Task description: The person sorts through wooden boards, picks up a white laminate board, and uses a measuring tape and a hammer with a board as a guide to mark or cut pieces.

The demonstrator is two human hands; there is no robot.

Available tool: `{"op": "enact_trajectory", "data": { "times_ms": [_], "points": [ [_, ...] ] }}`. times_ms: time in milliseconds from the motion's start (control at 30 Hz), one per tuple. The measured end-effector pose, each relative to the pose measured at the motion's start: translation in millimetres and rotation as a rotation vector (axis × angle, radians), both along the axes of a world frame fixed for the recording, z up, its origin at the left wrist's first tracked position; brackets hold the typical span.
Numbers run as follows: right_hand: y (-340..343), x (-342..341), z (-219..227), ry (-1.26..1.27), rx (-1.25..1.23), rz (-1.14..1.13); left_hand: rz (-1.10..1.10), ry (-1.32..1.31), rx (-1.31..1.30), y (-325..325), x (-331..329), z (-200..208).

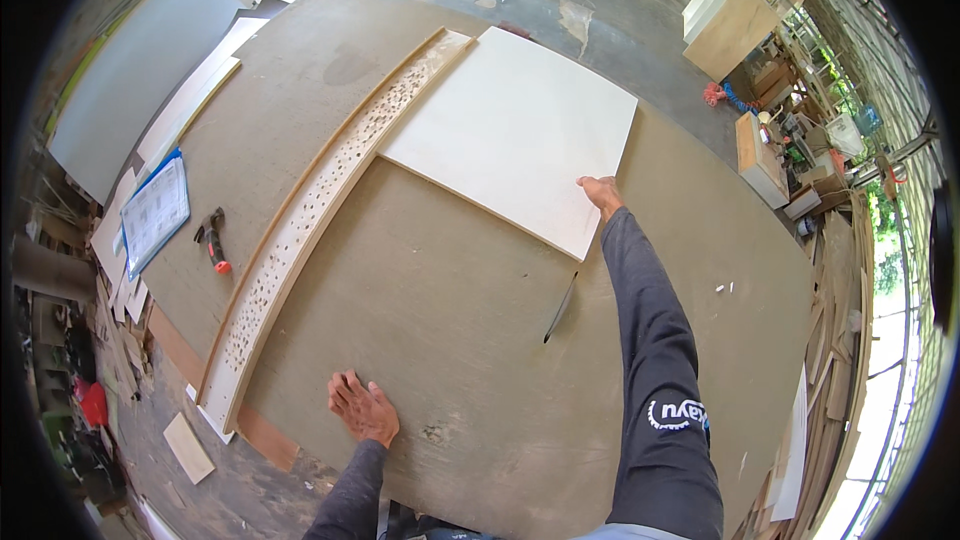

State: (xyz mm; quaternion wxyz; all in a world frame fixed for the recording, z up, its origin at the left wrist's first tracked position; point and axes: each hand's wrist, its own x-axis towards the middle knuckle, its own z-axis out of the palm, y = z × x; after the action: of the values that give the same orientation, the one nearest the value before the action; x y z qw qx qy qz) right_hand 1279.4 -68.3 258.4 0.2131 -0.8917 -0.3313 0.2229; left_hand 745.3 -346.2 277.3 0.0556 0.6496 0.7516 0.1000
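A flat white panel (515,130) lies on the large brown worktable. Its left edge is against a long, narrow board (310,210) with a wooden lip and many small holes or dark spots. My right hand (602,195) reaches forward and grips the panel's near right edge, thumb on top, fingers mostly hidden. Just off the panel's near corner, a thin, dark, curved blade (561,309) stands out of the tabletop. My left hand (362,408) rests palm down on the table near the board's close end, fingers extended and holding nothing.
A claw hammer (213,240) with a red-and-black handle lies left of the long board, near a blue clipboard (157,212) with papers. Small white bits (724,289) sit on the table's right side. Wood offcuts (835,320) are stacked beyond the right edge; a cabinet (730,20) stands farther off.
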Motion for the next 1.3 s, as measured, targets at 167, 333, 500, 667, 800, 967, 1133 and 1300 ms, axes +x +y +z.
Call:
{"op": "enact_trajectory", "data": {
  "times_ms": [167,333,500,667,800,967,1133,1300],
  "points": [
    [-24.8,101.4,-28.2,0.771,0.527,-0.182,-0.104,-0.069,-0.011,6.7,14.7,-9.5],
    [-43.2,30.5,47.6,0.884,0.556,-0.305,-0.066,-0.019,-0.014,-2.6,-0.2,-11.1],
    [-54.6,3.8,109.2,0.931,0.717,-0.005,-0.071,-0.051,0.0,1.2,4.7,-8.9],
    [-56.8,-57.2,196.9,0.813,0.856,0.065,-0.052,-0.065,0.035,1.0,0.4,-10.1],
    [-92.7,-102.6,270.0,0.707,0.863,0.107,-0.04,-0.176,0.058,0.6,3.0,-10.5],
    [-185.1,-170.4,358.2,0.464,0.746,0.104,-0.003,-0.46,0.277,-2.0,-7.9,-24.5],
    [-289.1,-211.7,389.1,0.261,0.607,0.255,0.031,-0.93,0.32,4.6,-22.7,-39.0],
    [-421.6,-278.4,392.6,0.392,0.582,0.313,0.043,-1.449,0.214,-43.6,-58.8,-27.3]
  ]
}}
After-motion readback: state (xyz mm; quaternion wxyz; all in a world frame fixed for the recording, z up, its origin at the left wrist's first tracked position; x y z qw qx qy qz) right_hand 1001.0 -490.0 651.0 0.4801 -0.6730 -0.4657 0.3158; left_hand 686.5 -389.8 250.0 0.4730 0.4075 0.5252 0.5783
